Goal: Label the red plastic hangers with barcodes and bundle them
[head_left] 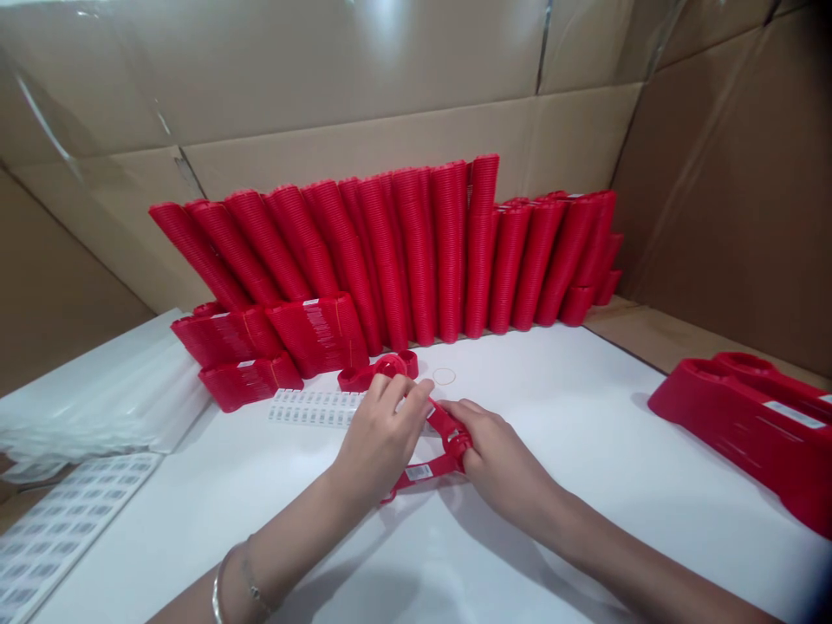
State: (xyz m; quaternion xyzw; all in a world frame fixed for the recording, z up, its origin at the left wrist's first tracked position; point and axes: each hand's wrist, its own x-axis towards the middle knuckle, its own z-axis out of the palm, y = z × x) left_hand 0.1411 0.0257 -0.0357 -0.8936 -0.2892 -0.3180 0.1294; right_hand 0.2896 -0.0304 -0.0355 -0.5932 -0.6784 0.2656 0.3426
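Both my hands meet at the middle of the white table (572, 416) on a flat red plastic piece (429, 468) that carries a small white barcode label. My left hand (383, 433) pinches its upper end with fingers curled. My right hand (500, 459) grips the piece's right end, fingers closed around it. Just behind my hands lie a strip of white barcode stickers (315, 407), another loose red piece (377, 371) and a small rubber band (444, 376).
Tall leaning stacks of red plastic pieces (403, 251) line the cardboard wall at the back. Bundled labelled stacks (273, 347) sit at the left, more red stacks (747, 425) at the right. Clear plastic bags (110, 390) and a sticker sheet (58, 529) lie far left.
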